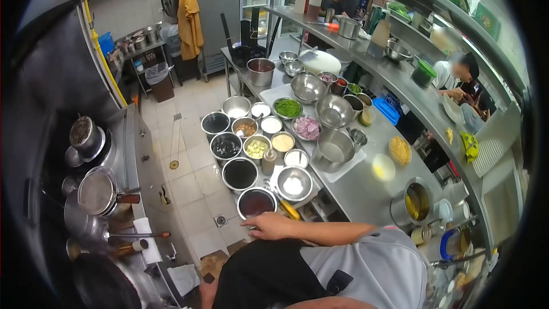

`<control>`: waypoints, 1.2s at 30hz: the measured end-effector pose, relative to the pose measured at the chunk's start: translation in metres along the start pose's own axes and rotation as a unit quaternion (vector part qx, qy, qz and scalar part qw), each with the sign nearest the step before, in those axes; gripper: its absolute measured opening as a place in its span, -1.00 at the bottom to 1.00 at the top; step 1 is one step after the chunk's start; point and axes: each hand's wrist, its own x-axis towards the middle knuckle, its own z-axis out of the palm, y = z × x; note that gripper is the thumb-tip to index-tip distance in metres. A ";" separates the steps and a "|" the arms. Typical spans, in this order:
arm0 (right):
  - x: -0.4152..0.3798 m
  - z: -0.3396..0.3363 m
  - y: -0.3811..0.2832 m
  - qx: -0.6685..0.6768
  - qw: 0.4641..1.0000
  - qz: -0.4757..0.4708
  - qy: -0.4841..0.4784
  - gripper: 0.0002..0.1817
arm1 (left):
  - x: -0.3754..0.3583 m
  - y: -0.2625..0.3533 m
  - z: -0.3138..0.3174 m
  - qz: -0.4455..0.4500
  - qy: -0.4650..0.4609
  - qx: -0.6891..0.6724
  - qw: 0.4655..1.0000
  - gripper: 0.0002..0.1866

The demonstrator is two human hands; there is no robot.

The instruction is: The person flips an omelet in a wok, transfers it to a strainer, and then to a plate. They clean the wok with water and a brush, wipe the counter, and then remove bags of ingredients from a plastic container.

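My right hand [269, 226] lies at the near rim of a steel pot of dark red liquid [255, 202], fingers apart and nothing visible in them. Beside that pot are a yellow handle [289, 210] and a shiny steel bowl [294, 183]. Only part of my left hand [208, 294] shows at the lower edge, left of the black apron [257, 274]; its fingers are hidden. A small dark object [209, 278] is just above it. Past the red pot stand a pot of black liquid [239, 173] and a container of pale green pieces [255, 148].
A stove with pans [97, 191] runs along the left. Steel bowls [334, 111] and chopped red onion [306, 128] stand on the counter [366, 194]. A long shelf [420, 94] crosses the right side, with two people beyond it. Tiled floor [191, 186] lies between stove and counter.
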 end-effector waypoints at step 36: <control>0.302 0.245 -0.084 -0.187 0.933 -0.182 -0.249 -0.57 | -0.060 -0.013 -0.195 -0.067 0.177 -0.342 0.921 -0.38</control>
